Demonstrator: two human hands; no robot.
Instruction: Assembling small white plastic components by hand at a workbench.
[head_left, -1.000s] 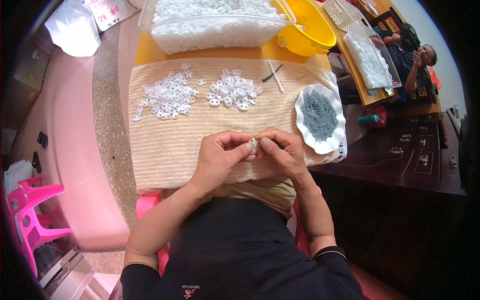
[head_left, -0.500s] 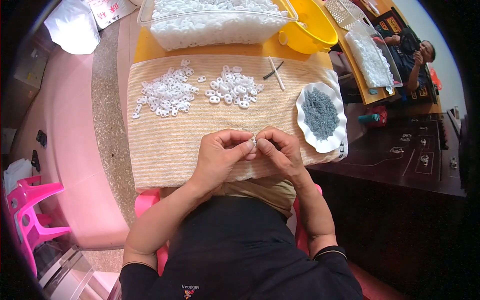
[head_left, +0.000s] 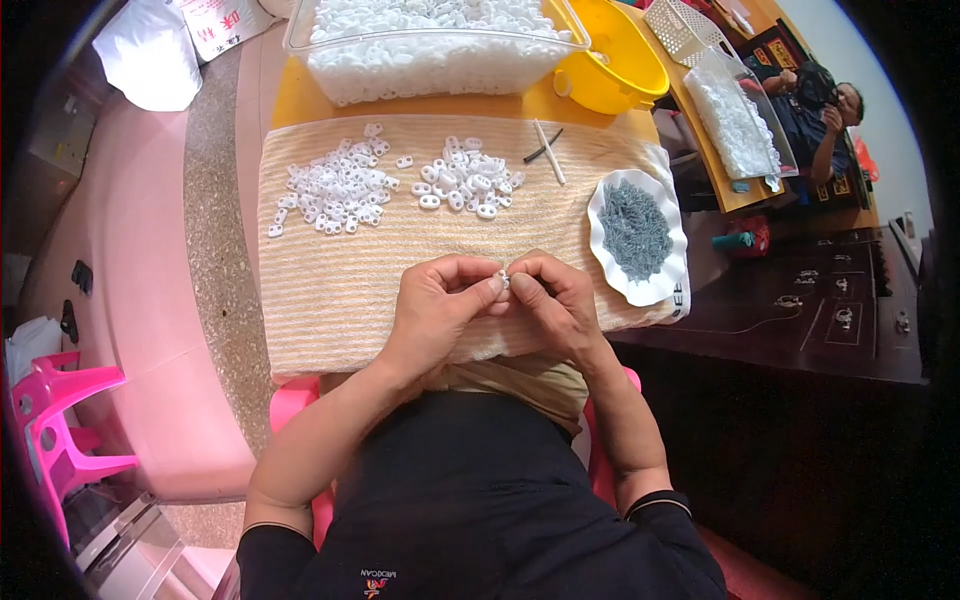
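Observation:
Close to the cloth's near edge, my left hand (head_left: 440, 300) pinches a small white plastic piece (head_left: 505, 279) between thumb and fingers. My right hand (head_left: 553, 300) meets it from the other side, thumb and forefinger closed on the same piece. Fingertips hide most of it. Beyond my hands, a heap of small white two-holed pieces (head_left: 340, 190) lies at left. A smaller heap of rounded white two-holed pieces (head_left: 465, 180) is in the middle. To the right sits a white scalloped dish (head_left: 597, 240) of small grey pieces (head_left: 636, 230).
A striped cloth (head_left: 330, 290) covers the table. A black stick (head_left: 541, 150) and a white stick (head_left: 549, 155) lie crossed on it. Behind stand a clear bin (head_left: 430, 45) of white pieces and a yellow basin (head_left: 630, 75). Another person (head_left: 830, 115) sits at far right; a pink stool (head_left: 80, 430) is at left.
The view has shifted slightly. My hands stay together on the small white piece, with only slight finger movement; the heaps and dish look the same.

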